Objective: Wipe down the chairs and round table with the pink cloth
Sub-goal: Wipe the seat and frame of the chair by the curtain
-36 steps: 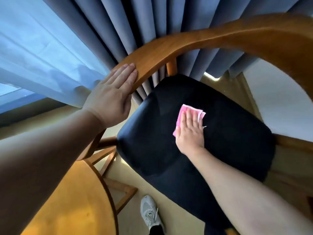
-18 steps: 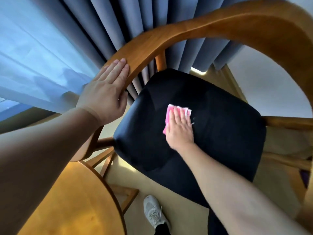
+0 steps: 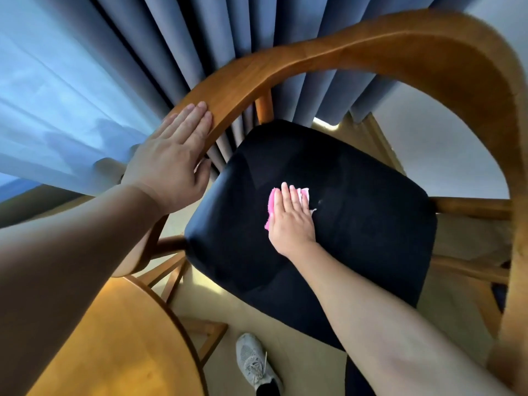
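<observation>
Seat check, head view: I see the right hand (image 3: 290,221) laid flat, fingers straight and together, pressing the pink cloth (image 3: 272,202) onto the black chair seat (image 3: 357,224), left of the seat's middle. The cloth shows only beyond the fingertips and along the hand's left edge; the rest lies under the palm. The left hand (image 3: 168,164) lies open on the curved wooden back rail (image 3: 314,57), fingers straight along its top, thumb at the rail's inner edge. The round table (image 3: 114,347) sits at lower left, just beside the chair. Blue curtains (image 3: 177,38) hang behind. One grey shoe (image 3: 254,364) stands on the floor below the seat.
</observation>
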Demonstrator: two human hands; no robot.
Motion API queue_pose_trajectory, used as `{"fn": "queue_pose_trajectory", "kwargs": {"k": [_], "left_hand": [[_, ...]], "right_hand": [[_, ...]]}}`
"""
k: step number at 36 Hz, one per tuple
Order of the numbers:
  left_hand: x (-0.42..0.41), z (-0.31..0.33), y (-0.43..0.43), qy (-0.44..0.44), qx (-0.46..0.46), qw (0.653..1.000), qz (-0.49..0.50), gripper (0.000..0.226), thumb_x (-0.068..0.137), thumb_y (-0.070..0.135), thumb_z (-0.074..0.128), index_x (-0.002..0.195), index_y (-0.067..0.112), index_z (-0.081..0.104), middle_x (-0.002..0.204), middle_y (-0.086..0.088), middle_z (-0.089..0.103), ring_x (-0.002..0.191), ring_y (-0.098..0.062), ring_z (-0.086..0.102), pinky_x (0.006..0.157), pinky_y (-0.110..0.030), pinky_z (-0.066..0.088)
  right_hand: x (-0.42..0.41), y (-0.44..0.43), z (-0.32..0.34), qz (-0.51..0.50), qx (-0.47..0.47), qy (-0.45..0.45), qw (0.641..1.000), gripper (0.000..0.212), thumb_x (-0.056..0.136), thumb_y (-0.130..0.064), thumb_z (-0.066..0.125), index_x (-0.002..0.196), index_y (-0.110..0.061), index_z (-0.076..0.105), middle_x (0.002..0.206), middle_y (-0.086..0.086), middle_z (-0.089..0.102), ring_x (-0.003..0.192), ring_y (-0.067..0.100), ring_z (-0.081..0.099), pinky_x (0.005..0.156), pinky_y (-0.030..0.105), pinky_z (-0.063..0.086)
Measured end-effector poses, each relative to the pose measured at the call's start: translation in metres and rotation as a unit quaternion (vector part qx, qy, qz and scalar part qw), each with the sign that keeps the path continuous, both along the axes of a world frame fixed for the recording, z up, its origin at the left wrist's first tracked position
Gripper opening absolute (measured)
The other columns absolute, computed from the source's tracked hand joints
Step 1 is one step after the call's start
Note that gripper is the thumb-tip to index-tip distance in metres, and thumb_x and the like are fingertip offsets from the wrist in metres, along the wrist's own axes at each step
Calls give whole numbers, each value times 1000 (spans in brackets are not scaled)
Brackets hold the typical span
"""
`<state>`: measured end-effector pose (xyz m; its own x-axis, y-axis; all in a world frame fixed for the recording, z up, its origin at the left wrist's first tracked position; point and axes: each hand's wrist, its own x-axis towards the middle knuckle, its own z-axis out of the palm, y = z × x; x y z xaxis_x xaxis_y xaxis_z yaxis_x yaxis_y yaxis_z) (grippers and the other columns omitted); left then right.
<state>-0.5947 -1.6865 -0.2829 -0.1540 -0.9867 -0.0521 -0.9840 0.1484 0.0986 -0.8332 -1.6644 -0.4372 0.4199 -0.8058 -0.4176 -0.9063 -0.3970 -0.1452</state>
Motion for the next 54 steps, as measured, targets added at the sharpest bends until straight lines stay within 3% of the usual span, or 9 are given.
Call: {"fn": "queue_pose_trajectory", "kwargs": {"k": [4, 10, 13, 18, 25, 31, 35, 43, 54], "left_hand": [[-1, 0, -1, 0, -1, 1000, 1, 71, 82, 33, 35, 146, 3, 29, 153, -17, 28, 142, -31, 25, 117, -45, 21], [0, 0, 0, -4, -2, 1000, 1, 73, 82, 36, 36, 147, 4, 28, 153, -17, 27, 142, -30, 24, 117, -43, 18], [1, -1, 1, -2, -5, 1000, -1, 72, 83, 37, 35, 146, 3, 29, 152, -18, 29, 141, -31, 26, 116, -45, 21], [1, 0, 0, -3, -8, 1000, 2, 72, 84, 38, 35, 146, 4, 29, 153, -17, 28, 142, -29, 25, 117, -44, 21], [1, 3, 0, 0, 4, 1000, 4, 73, 84, 39, 34, 147, 3, 27, 153, -18, 27, 142, -30, 25, 117, -42, 18], [1, 5, 0, -2, 9, 1000, 8, 72, 84, 38, 35, 147, 4, 27, 154, -16, 26, 143, -28, 23, 118, -40, 16], [1, 6, 2, -3, 7, 1000, 4, 72, 84, 36, 37, 147, 4, 27, 153, -16, 27, 143, -28, 23, 118, -41, 17], [2, 9, 1, -10, 11, 1000, 9, 71, 85, 34, 42, 149, 7, 26, 155, -12, 24, 144, -24, 19, 119, -37, 12], [0, 8, 2, -9, -4, 1000, 7, 71, 85, 38, 34, 147, 5, 29, 153, -13, 27, 142, -20, 19, 118, -35, 13]], "right_hand": [[-19, 19, 2, 17, -16, -46, 999, 75, 95, -25, 49, 155, -7, 8, 163, 14, 3, 149, 29, -7, 121, 46, -4], [-54, 30, -2, 24, -3, -81, 996, 75, 67, -3, 79, 137, -6, 52, 151, 18, 40, 138, 38, 39, 111, 47, 20], [-71, -13, 1, 0, -21, -69, 997, 76, 70, 2, 72, 141, -10, 47, 155, 17, 31, 141, 43, 30, 103, 60, 38], [-93, -67, 1, -77, -39, -30, 996, 67, 94, -6, 54, 154, -12, 23, 163, 13, 8, 150, 31, 5, 120, 42, 9], [-52, 27, -10, -4, 24, -68, 997, 85, 66, -12, 80, 141, 1, 43, 145, 22, 45, 137, 39, 39, 116, 52, 28], [-57, 39, -17, 100, -14, -113, 988, 61, 85, -16, 44, 145, -5, 39, 151, 13, 41, 143, 31, 30, 122, 45, 12], [-45, -33, -15, -42, -55, -95, 993, 81, 85, -9, 63, 153, -7, 20, 160, 12, 21, 149, 32, 11, 122, 46, 11], [-1, -134, -14, -83, -87, -58, 991, 65, 96, -22, 40, 154, -7, 15, 161, 16, 16, 150, 29, 8, 122, 47, -1], [51, -37, -19, 219, -30, -129, 967, 56, 97, -30, 28, 148, -11, 37, 153, 12, 38, 145, 29, 29, 119, 47, 9]]}}
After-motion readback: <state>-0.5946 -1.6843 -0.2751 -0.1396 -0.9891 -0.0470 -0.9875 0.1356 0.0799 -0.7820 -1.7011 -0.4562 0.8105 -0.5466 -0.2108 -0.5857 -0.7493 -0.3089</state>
